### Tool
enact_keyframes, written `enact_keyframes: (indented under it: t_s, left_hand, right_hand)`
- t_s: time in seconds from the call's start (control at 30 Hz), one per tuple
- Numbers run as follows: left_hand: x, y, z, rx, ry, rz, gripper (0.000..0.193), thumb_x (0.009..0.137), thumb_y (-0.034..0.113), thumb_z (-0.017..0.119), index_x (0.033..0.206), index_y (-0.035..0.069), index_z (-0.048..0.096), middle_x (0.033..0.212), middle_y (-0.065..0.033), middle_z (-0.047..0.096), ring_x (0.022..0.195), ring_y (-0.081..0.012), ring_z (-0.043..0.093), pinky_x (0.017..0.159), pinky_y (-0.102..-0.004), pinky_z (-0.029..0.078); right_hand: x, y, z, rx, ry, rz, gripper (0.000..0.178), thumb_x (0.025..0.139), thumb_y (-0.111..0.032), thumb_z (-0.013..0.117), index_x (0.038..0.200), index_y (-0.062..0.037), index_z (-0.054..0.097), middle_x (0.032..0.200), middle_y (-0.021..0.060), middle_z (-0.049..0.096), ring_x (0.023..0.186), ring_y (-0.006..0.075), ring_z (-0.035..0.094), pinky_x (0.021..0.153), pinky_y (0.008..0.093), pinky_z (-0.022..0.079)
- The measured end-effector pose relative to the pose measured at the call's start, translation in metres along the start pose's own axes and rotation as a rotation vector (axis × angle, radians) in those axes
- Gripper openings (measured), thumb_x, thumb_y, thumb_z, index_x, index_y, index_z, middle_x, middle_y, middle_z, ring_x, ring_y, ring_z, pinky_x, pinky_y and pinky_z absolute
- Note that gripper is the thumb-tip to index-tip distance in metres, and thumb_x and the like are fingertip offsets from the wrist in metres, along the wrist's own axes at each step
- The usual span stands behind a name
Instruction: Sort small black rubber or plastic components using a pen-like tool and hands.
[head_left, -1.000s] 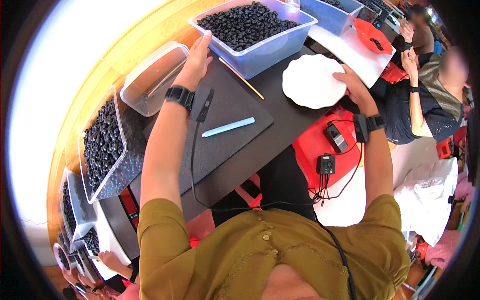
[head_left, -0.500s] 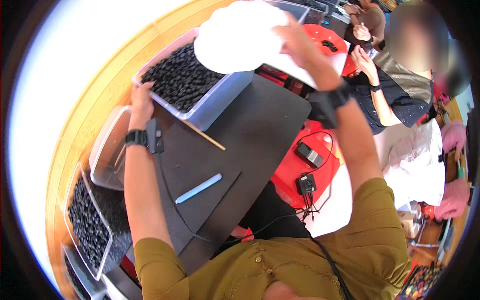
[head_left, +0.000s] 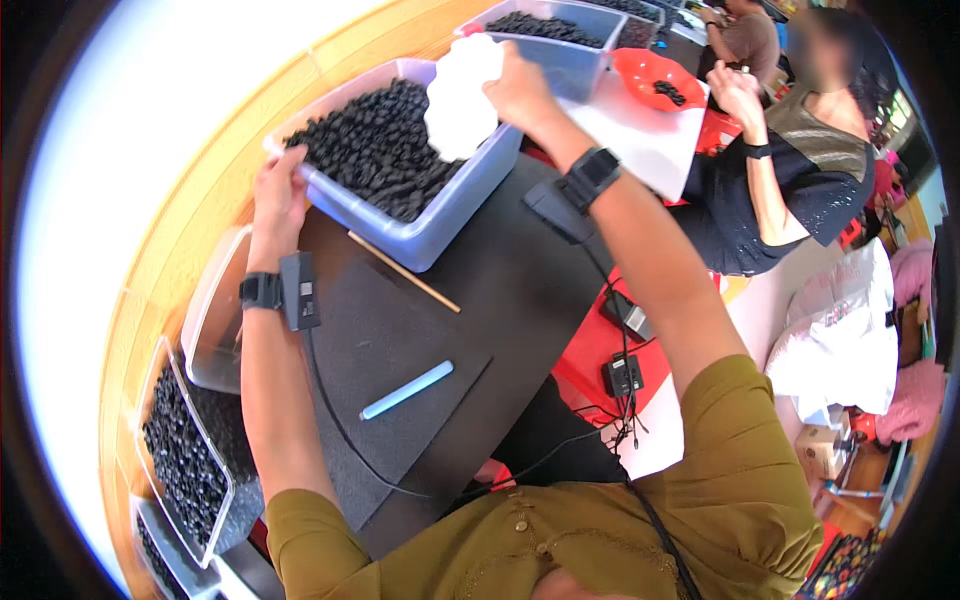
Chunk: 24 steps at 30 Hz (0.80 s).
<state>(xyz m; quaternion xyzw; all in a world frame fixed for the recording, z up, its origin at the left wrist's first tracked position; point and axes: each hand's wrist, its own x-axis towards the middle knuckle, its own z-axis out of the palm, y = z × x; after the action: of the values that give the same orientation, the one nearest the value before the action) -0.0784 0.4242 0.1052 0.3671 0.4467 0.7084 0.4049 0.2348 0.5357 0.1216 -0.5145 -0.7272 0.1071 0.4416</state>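
My right hand (head_left: 525, 92) grips a white scalloped dish (head_left: 462, 100) by its edge. The dish is tilted on its side over the far right part of a translucent bluish plastic bin (head_left: 425, 240). Small glossy black pieces (head_left: 375, 145) fill much of this bin. At its left corner, my left hand (head_left: 280, 195) holds the rim with bent fingers. A thin wooden stick (head_left: 405, 272) lies against the bin's near side. Closer to me, a light blue rod (head_left: 407, 390) rests on the dark mat (head_left: 370, 330).
Left of my forearm stand an open clear container (head_left: 215, 320) and a bin of black pieces (head_left: 185, 450). Another bin (head_left: 560, 62) stands beyond. A red bowl (head_left: 655, 72) sits on a white surface near a co-worker (head_left: 790, 190). Cables (head_left: 350, 450) trail from my wrist devices.
My right hand has moved left and lower with the white dish, which has turned from broadly facing me to steeply tilted. My left hand stays at the bin's corner.
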Motion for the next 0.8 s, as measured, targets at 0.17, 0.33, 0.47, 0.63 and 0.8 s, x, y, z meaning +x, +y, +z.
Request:
enact_keyframes:
  t_s: [0.17, 0.33, 0.47, 0.63, 0.8]
  left_hand:
    - [-0.012, 0.021, 0.028, 0.112, 0.050, 0.059, 0.019, 0.076, 0.005, 0.074, 0.083, 0.008, 0.057, 0.069, 0.0029, 0.054, 0.054, -0.0033, 0.046, 0.047, -0.0172, 0.036]
    - [-0.022, 0.038, 0.051, 0.186, -0.081, 0.133, 0.028, 0.075, 0.010, 0.076, 0.091, 0.007, 0.053, 0.071, 0.0022, 0.054, 0.055, -0.0041, 0.047, 0.050, -0.0175, 0.038]
    - [-0.020, 0.042, 0.068, 0.198, -0.037, 0.151, 0.024, 0.080, 0.008, 0.071, 0.094, 0.006, 0.051, 0.078, 0.0023, 0.052, 0.059, -0.0024, 0.043, 0.054, -0.0145, 0.036]
    - [-0.023, 0.027, 0.038, 0.154, -0.003, 0.102, 0.028, 0.078, 0.006, 0.072, 0.093, 0.005, 0.049, 0.077, 0.0002, 0.053, 0.058, -0.0036, 0.045, 0.052, -0.0160, 0.038]
    - [-0.027, 0.011, 0.030, 0.086, 0.033, 0.051, 0.033, 0.075, 0.004, 0.074, 0.093, 0.007, 0.046, 0.077, -0.0017, 0.054, 0.057, -0.0050, 0.047, 0.051, -0.0177, 0.040]
  right_hand:
    - [0.011, 0.014, -0.019, 0.092, -0.202, 0.138, 0.046, 0.078, -0.016, 0.059, 0.117, 0.0026, 0.044, 0.082, 0.0172, 0.065, 0.062, 0.0223, 0.066, 0.055, 0.0323, 0.053]
    - [0.008, 0.013, -0.030, 0.196, -0.308, 0.173, 0.038, 0.081, -0.009, 0.055, 0.115, 0.0036, 0.043, 0.074, 0.0096, 0.059, 0.050, 0.0145, 0.056, 0.043, 0.0280, 0.044]
    - [0.002, 0.010, -0.014, 0.501, -0.352, 0.218, 0.032, 0.083, -0.005, 0.053, 0.112, 0.0015, 0.042, 0.078, 0.0062, 0.050, 0.051, 0.0107, 0.047, 0.039, 0.0240, 0.034]
    - [0.020, 0.005, 0.000, 0.561, -0.536, 0.218, 0.023, 0.082, -0.003, 0.052, 0.102, 0.0064, 0.048, 0.065, 0.0066, 0.052, 0.049, 0.0118, 0.049, 0.039, 0.0248, 0.035]
    - [0.042, 0.034, 0.019, 0.504, -0.742, 0.281, 0.035, 0.084, -0.009, 0.054, 0.113, 0.0046, 0.039, 0.071, 0.0082, 0.059, 0.057, 0.0168, 0.058, 0.040, 0.0279, 0.041]
